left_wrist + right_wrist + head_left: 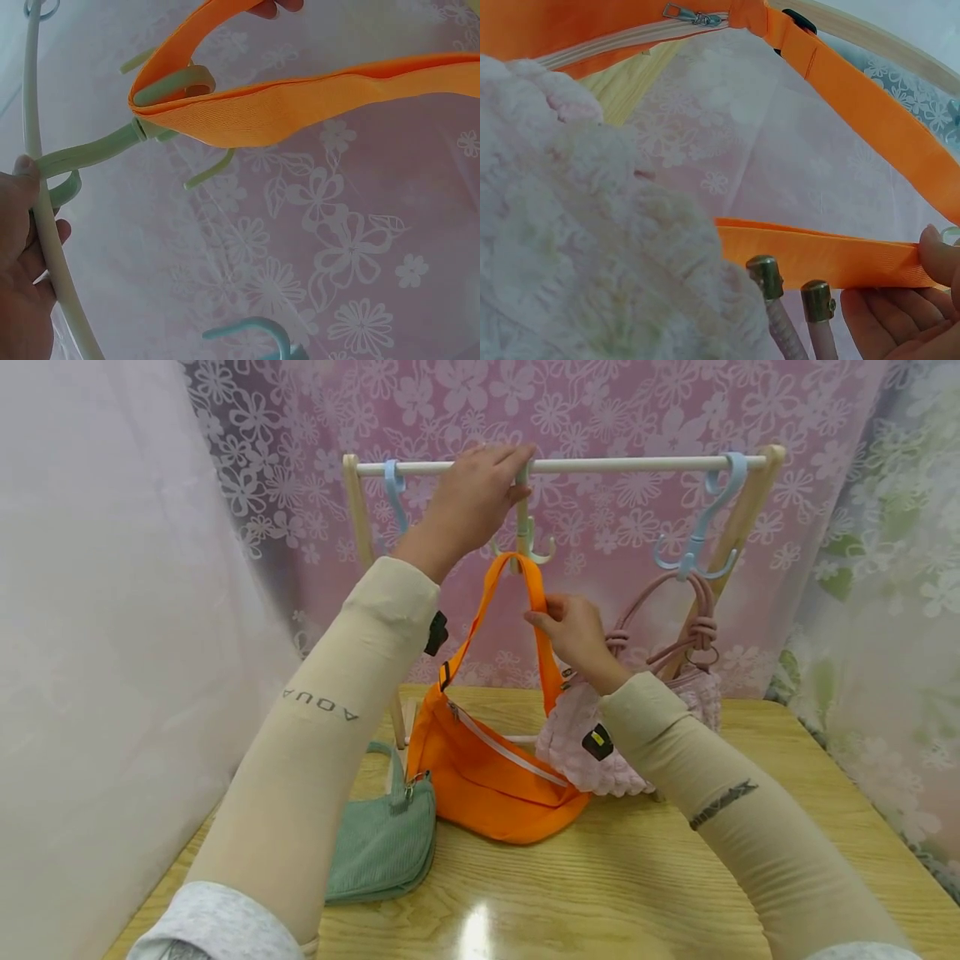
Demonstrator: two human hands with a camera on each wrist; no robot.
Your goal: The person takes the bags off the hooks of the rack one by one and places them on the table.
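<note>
An orange shoulder bag has its strap looped over an arm of the pale green hook hanger. That hanger hangs from a white rod. My left hand grips the rod at the hanger's top, thumb on one side and fingers on the other. Lower down, my right hand pinches the strap's right side between thumb and fingers. Beside it, a pink ruffled bag hangs by its knotted handles from a blue hook hanger, partly behind my right wrist.
A green corduroy bag is at the left, partly hidden by my left forearm. Another blue hanger hangs at the rod's left end. The rack's wooden legs stand on the wooden table. Flowered curtains surround it.
</note>
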